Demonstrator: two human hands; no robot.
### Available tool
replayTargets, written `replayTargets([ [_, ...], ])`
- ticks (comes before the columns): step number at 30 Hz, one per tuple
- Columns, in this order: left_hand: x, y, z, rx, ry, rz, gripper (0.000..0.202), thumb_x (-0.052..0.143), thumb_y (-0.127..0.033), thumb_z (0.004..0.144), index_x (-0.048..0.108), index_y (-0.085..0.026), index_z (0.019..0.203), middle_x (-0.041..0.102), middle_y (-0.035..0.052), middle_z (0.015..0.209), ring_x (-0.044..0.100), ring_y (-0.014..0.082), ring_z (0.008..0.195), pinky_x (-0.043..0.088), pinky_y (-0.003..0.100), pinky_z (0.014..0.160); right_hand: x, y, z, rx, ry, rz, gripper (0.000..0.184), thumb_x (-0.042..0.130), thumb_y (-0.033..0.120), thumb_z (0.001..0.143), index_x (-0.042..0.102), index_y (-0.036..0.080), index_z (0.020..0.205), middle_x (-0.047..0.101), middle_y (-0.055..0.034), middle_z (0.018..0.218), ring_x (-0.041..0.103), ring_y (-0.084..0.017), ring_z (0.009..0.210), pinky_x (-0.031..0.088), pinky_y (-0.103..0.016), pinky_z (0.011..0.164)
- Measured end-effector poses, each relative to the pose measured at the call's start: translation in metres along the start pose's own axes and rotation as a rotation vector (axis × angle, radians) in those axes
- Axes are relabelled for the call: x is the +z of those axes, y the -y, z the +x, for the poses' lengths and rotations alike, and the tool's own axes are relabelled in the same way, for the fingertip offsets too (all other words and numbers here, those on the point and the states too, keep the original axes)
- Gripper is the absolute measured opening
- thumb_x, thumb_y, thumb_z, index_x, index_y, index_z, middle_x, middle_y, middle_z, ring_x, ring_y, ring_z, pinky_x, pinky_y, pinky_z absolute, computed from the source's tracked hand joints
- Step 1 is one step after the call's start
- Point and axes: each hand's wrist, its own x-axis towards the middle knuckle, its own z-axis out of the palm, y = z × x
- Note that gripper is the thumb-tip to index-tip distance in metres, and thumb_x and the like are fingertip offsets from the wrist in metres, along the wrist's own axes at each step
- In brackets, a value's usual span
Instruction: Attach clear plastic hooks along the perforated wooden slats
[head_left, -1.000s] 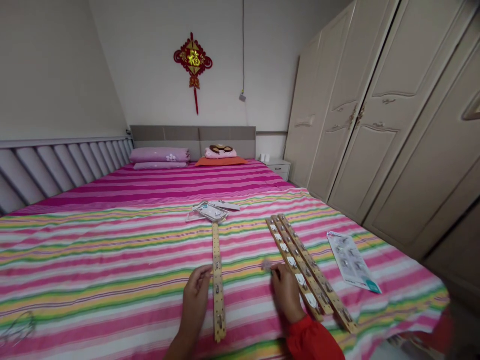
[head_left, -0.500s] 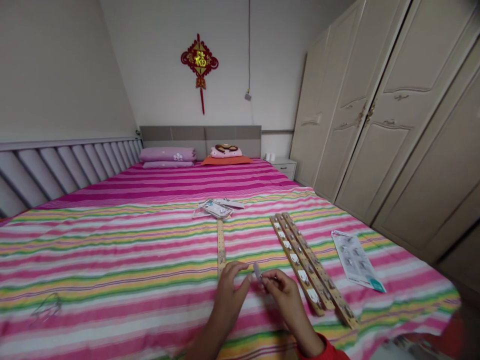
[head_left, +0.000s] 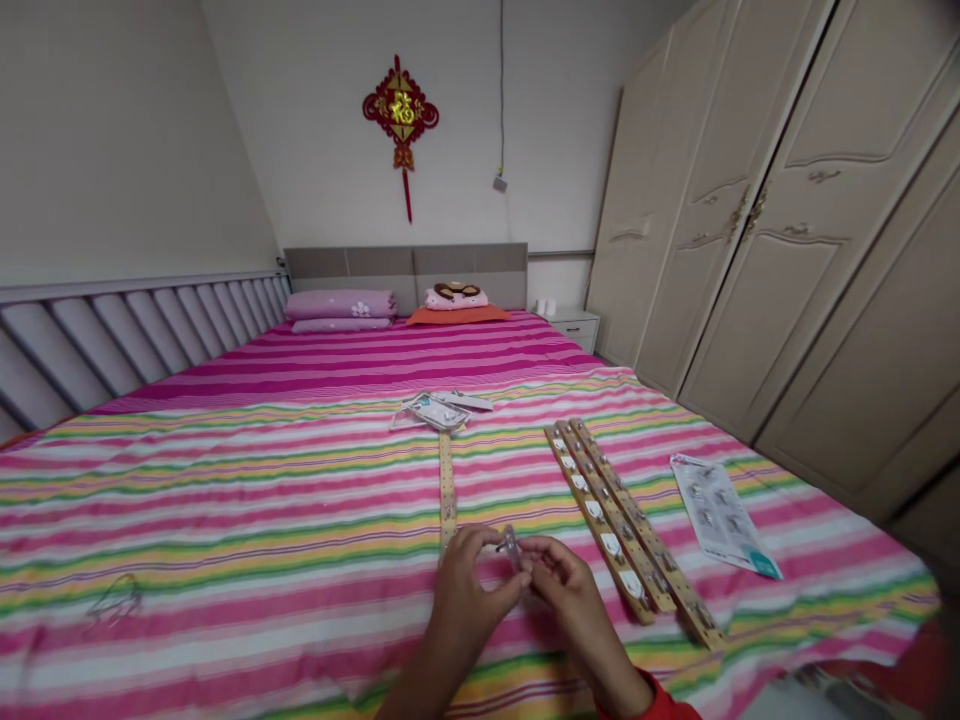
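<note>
Between the fingertips of my right hand (head_left: 562, 585) is a small clear plastic hook (head_left: 511, 545), held upright, with a thin dark metal bit sticking out to its left. My left hand (head_left: 471, 590) curls in from the other side, its thumb at the lower end of the piece and its index finger by the metal bit. Just beyond my left hand lies a perforated wooden strip (head_left: 448, 470) with a metal fitting on it. To the right of my hands, several wooden strips (head_left: 611, 520) lie side by side, carrying metal and white fittings.
Clear plastic packs (head_left: 439, 411) rest at the far end of the single strip. A flat pack of hooks (head_left: 721, 515) lies at right on the striped bedsheet (head_left: 262, 530). A clear, crumpled item (head_left: 116, 600) is at left. Wardrobes (head_left: 810, 240) stand along the right.
My left hand has moved in from beside the hook, and its thumb and index finger are now at it. The metal bit shows now. The view has shifted slightly.
</note>
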Motion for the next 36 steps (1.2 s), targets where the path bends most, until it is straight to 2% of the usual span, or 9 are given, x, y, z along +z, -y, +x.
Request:
replayTargets([
  [2, 0.001, 0.000, -0.001, 0.014, -0.017, 0.044, 0.031, 0.073, -0.025, 0.062, 0.062, -0.022, 0.092, 0.066, 0.0061, 0.096, 0.060, 0.0245, 0.094, 0.047, 0.041, 0.085, 0.001, 0.002, -0.001, -0.004, -0.028, -0.003, 0.037, 0.082, 0.042, 0.056, 0.068, 0.018, 0.081, 0.063, 0.0001, 0.067, 0.058, -0.013, 0.058, 0.049, -0.025, 0.055],
  [5, 0.001, -0.002, -0.003, 0.000, -0.037, 0.050, 0.023, 0.066, -0.023, 0.069, 0.061, -0.020, 0.092, 0.066, 0.0057, 0.092, 0.061, 0.0225, 0.090, 0.048, 0.039, 0.082, 0.004, 0.006, -0.002, -0.006, -0.033, 0.003, 0.037, 0.081, 0.042, 0.058, 0.068, 0.017, 0.082, 0.064, 0.0004, 0.064, 0.058, -0.013, 0.055, 0.049, -0.025, 0.055],
  [10, -0.001, -0.007, -0.003, -0.126, 0.022, -0.052, 0.007, 0.058, -0.025, 0.076, 0.062, -0.019, 0.076, 0.067, 0.0026, 0.075, 0.064, 0.0173, 0.072, 0.050, 0.029, 0.069, 0.004, 0.004, -0.002, -0.043, -0.004, -0.033, 0.039, 0.077, 0.045, 0.062, 0.068, 0.017, 0.087, 0.065, -0.0013, 0.061, 0.060, -0.015, 0.056, 0.050, -0.028, 0.057],
  [14, 0.000, -0.009, -0.003, -0.243, 0.056, -0.216, 0.013, 0.056, -0.027, 0.078, 0.063, -0.019, 0.071, 0.069, 0.0013, 0.068, 0.066, 0.0165, 0.066, 0.050, 0.026, 0.065, 0.004, -0.006, -0.001, -0.206, -0.020, -0.203, 0.034, 0.069, 0.046, 0.072, 0.068, 0.017, 0.090, 0.067, -0.0047, 0.072, 0.062, -0.017, 0.063, 0.051, -0.029, 0.060],
  [18, 0.002, -0.007, -0.002, -0.363, 0.053, -0.362, 0.016, 0.058, -0.031, 0.076, 0.063, -0.018, 0.070, 0.070, 0.0029, 0.069, 0.066, 0.0180, 0.068, 0.051, 0.027, 0.066, 0.005, -0.010, 0.000, -0.378, -0.055, -0.449, 0.024, 0.064, 0.035, 0.077, 0.068, 0.018, 0.092, 0.066, -0.0074, 0.083, 0.063, -0.018, 0.069, 0.052, -0.027, 0.059],
  [22, 0.000, -0.007, -0.003, -0.360, 0.045, -0.375, 0.019, 0.057, -0.035, 0.077, 0.063, -0.017, 0.072, 0.070, 0.0045, 0.073, 0.065, 0.0190, 0.072, 0.050, 0.028, 0.068, 0.006, -0.008, 0.000, -0.503, -0.057, -0.617, 0.018, 0.061, 0.025, 0.079, 0.069, 0.017, 0.092, 0.064, -0.0061, 0.078, 0.062, -0.016, 0.065, 0.051, -0.024, 0.054],
  [26, -0.001, -0.009, -0.002, -0.354, 0.014, -0.371, 0.022, 0.058, -0.038, 0.076, 0.063, -0.017, 0.072, 0.069, 0.0045, 0.072, 0.064, 0.0192, 0.071, 0.049, 0.028, 0.066, 0.009, -0.006, -0.001, -0.627, -0.052, -0.713, 0.018, 0.057, 0.019, 0.081, 0.067, 0.018, 0.096, 0.063, -0.0077, 0.085, 0.063, -0.017, 0.070, 0.053, -0.024, 0.056],
  [30, 0.000, -0.010, -0.001, -0.380, 0.005, -0.410, 0.022, 0.060, -0.039, 0.073, 0.064, -0.017, 0.070, 0.068, 0.0037, 0.070, 0.064, 0.0190, 0.070, 0.049, 0.028, 0.066, 0.011, -0.005, -0.002, -0.717, -0.075, -0.796, 0.017, 0.053, 0.015, 0.082, 0.065, 0.018, 0.095, 0.062, -0.0066, 0.081, 0.062, -0.016, 0.069, 0.053, -0.025, 0.057],
  [36, 0.001, -0.003, 0.001, -0.501, 0.038, -0.566, 0.028, 0.064, -0.044, 0.069, 0.065, -0.016, 0.066, 0.069, 0.0041, 0.069, 0.065, 0.0191, 0.068, 0.052, 0.031, 0.070, 0.012, -0.001, -0.004, -0.806, -0.075, -0.822, 0.020, 0.048, 0.010, 0.083, 0.064, 0.019, 0.091, 0.063, -0.0054, 0.079, 0.061, -0.016, 0.069, 0.052, -0.026, 0.058],
])
